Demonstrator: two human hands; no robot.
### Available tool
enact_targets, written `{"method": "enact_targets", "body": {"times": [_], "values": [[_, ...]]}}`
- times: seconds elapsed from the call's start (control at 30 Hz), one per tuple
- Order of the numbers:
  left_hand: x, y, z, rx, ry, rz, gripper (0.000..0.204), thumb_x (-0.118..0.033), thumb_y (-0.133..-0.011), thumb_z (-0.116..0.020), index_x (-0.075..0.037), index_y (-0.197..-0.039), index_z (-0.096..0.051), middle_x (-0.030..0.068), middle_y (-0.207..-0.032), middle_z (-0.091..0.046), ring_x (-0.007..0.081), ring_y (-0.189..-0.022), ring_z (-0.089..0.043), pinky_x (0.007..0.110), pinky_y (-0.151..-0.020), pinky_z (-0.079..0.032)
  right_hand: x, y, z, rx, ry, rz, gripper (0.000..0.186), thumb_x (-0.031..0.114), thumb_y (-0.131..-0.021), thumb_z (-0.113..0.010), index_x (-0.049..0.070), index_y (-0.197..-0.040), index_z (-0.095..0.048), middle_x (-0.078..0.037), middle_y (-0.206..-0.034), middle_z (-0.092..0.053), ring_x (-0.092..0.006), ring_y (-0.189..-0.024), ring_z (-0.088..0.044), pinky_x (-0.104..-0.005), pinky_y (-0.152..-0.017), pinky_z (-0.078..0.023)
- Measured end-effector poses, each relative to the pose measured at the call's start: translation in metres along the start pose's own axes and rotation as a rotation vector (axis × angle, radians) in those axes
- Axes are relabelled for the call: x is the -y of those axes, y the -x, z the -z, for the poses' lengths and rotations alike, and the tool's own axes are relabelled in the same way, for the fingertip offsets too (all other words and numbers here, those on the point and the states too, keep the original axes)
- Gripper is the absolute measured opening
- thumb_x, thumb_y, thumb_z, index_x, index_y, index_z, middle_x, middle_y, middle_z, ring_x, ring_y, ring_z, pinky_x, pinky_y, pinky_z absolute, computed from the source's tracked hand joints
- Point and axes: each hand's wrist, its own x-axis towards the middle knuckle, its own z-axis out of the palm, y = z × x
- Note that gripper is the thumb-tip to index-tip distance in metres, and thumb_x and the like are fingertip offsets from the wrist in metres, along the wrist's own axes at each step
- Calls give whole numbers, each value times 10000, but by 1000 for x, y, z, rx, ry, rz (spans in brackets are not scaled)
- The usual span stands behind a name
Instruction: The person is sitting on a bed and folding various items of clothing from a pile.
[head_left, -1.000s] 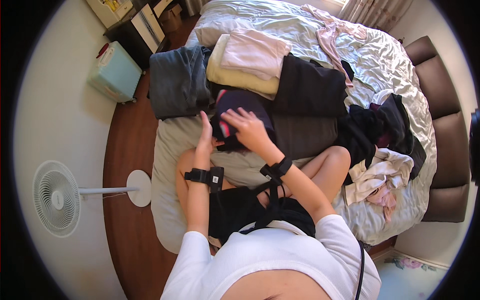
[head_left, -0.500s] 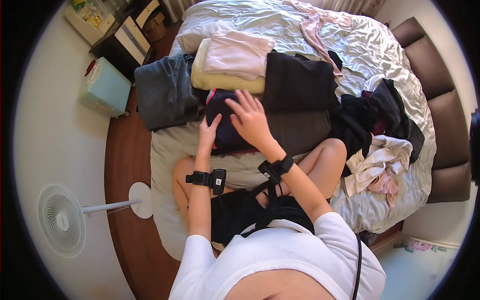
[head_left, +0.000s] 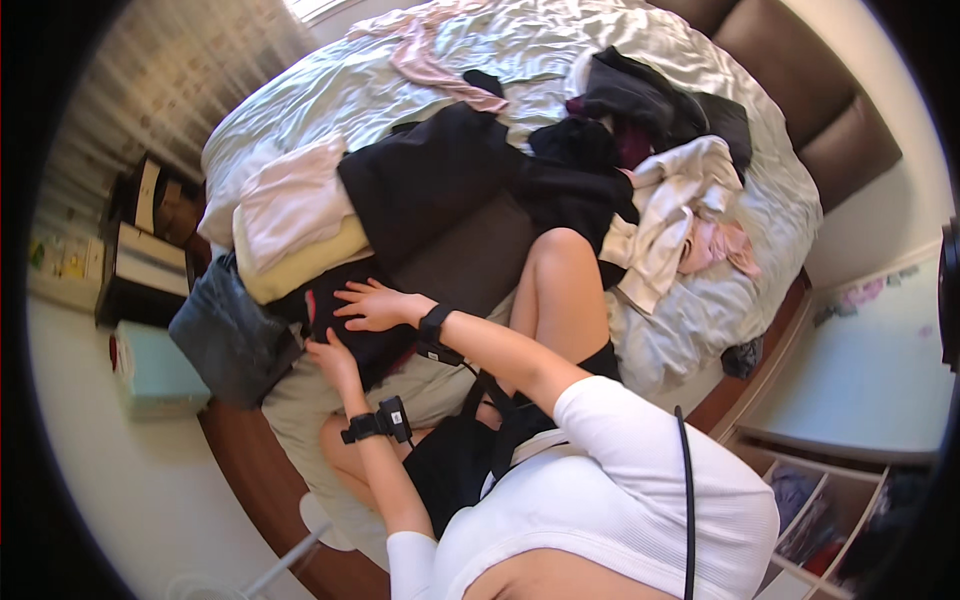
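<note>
A folded dark navy garment (head_left: 345,283) with a thin red and white edge lies on the bed in front of me. My right hand (head_left: 378,304) rests flat on top of it, fingers spread. At its near left edge is my left hand (head_left: 334,361), fingers apart and touching the cloth. Folded jeans (head_left: 235,325) lie just left of that hand. Beyond the navy garment, a pale pink folded garment (head_left: 293,195) sits on a pale yellow one (head_left: 300,262). To their right are a folded black garment (head_left: 425,180) and a dark grey one (head_left: 465,255).
Loose clothes are heaped on the right: black garments (head_left: 575,185), a cream one (head_left: 680,195) and a pink one (head_left: 722,247). A pink garment (head_left: 440,60) lies at the far side. Beside the bed are a light blue suitcase (head_left: 160,365), a fan base (head_left: 325,520) and compartments holding clothes (head_left: 800,500).
The view has swung to the right, so the bed appears turned and the compartments now show. My right hand has come down flatter on the navy garment; my left stays at its edge.
</note>
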Motion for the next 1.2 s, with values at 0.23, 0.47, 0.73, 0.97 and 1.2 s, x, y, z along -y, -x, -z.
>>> {"method": "enact_targets", "body": {"times": [0.23,0.47,0.73,0.97,1.2], "values": [[-34,23,91,-238,323,-252,324,-189,-815,-579,-6,-1068,-494,131,-976,-537,228,-872,-510,329,-775,-406,-53,165,213,-1215,457,-530,294,129,-596,-620,61,-881,-606,-110,-957,-583,-272,-936,-525,-395,-786,-413],[-115,87,126,134,744,-168,210,-80,-829,-524,-40,-1034,-509,64,-990,-545,150,-895,-493,270,-769,-387,-142,280,195,-873,171,-828,275,226,-705,-659,64,-915,-585,-165,-830,-609,-319,-793,-592,-387,-699,-464],[-179,151,99,1269,1285,761,218,-183,-792,-584,-40,-956,-578,68,-917,-592,145,-841,-566,257,-733,-449,109,212,125,74,-313,-419,354,260,-760,-629,-5,-957,-500,-179,-767,-599,-341,-727,-586,-355,-622,-467],[-103,106,109,927,1026,249,154,-52,-770,-588,5,-912,-604,4,-817,-600,85,-745,-540,217,-678,-421,80,237,158,-53,-217,-392,278,272,-766,-592,44,-924,-583,-133,-717,-624,-258,-667,-619,-327,-604,-478],[-19,92,221,1405,511,-104,113,-49,-751,-624,61,-766,-603,-28,-691,-562,49,-645,-495,205,-583,-404,-17,285,162,-774,618,-731,459,268,-749,-633,50,-1119,-469,-136,-1137,-480,-315,-1060,-421,-378,-901,-342]]}}
